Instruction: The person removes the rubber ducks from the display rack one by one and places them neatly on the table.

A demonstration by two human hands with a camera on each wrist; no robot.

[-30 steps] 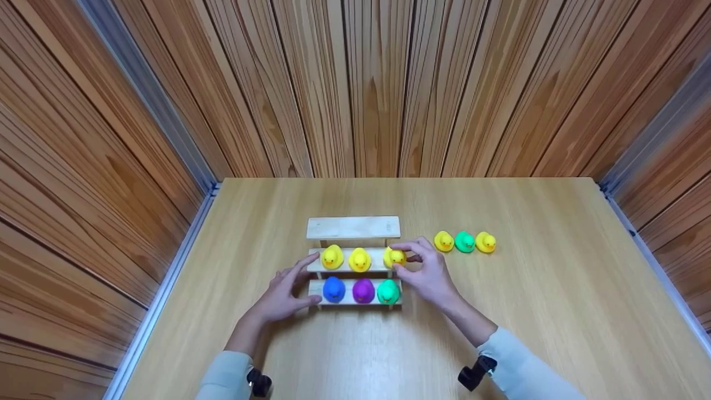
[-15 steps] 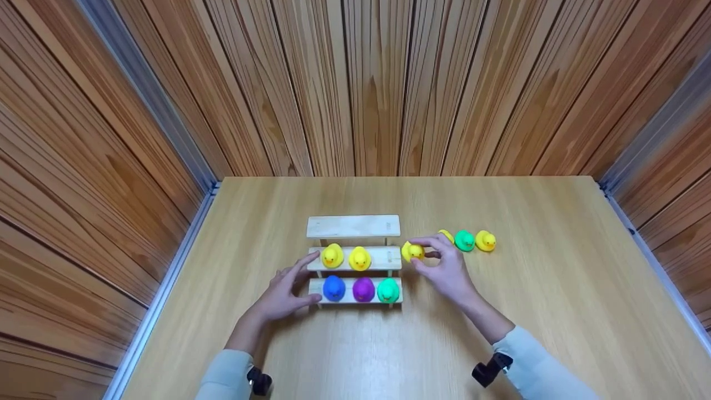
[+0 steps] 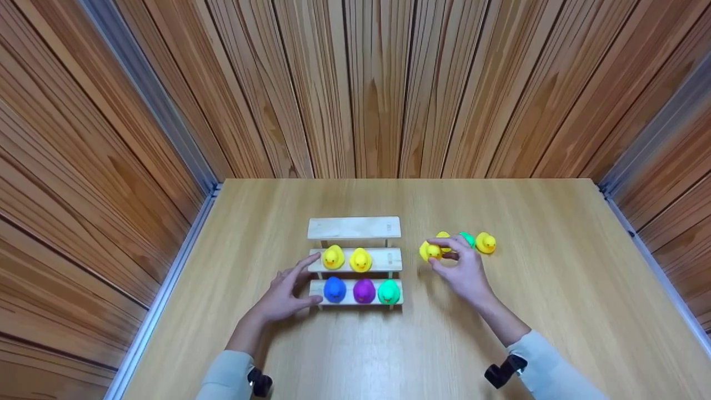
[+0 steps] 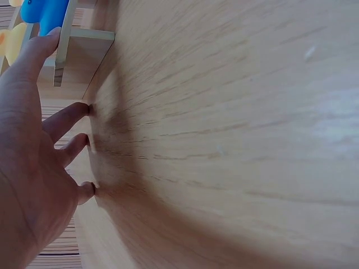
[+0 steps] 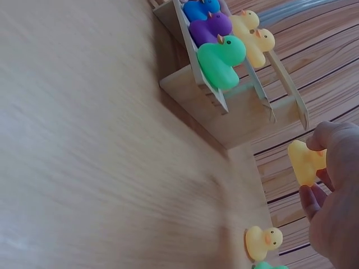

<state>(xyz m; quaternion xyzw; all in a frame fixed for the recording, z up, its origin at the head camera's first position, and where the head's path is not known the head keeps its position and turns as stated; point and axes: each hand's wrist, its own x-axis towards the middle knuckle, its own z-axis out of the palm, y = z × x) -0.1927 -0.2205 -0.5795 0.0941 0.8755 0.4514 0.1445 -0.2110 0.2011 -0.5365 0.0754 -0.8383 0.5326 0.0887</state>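
Observation:
A light wooden three-tier shelf (image 3: pixel 354 228) stands on the table. Its middle tier carries two yellow rubber ducks (image 3: pixel 333 258); a blue duck (image 3: pixel 334 290), a purple duck (image 3: pixel 364 291) and a green duck (image 3: pixel 389 291) line the lowest. My left hand (image 3: pixel 286 294) rests at the shelf's left end with fingers spread. In the left wrist view its thumb (image 4: pixel 42 50) touches the lowest tier's end beside the blue duck, the other fingertips down on the table. To the right of the shelf, my right hand (image 3: pixel 458 269) pinches a yellow rubber duck (image 5: pixel 304 162) between thumb and fingers, held above the table.
Behind the right hand, a yellow duck (image 3: pixel 442 235) and a green duck (image 3: pixel 468 239) stand partly covered on the table, with another yellow duck (image 3: pixel 486 243) at their right. Wood-patterned walls (image 3: pixel 377 89) close off the back and both sides.
My right hand has lifted the yellow rubber duck off the right end of the middle tier and carried it rightward, close to the ducks on the table. My left hand has stayed put.

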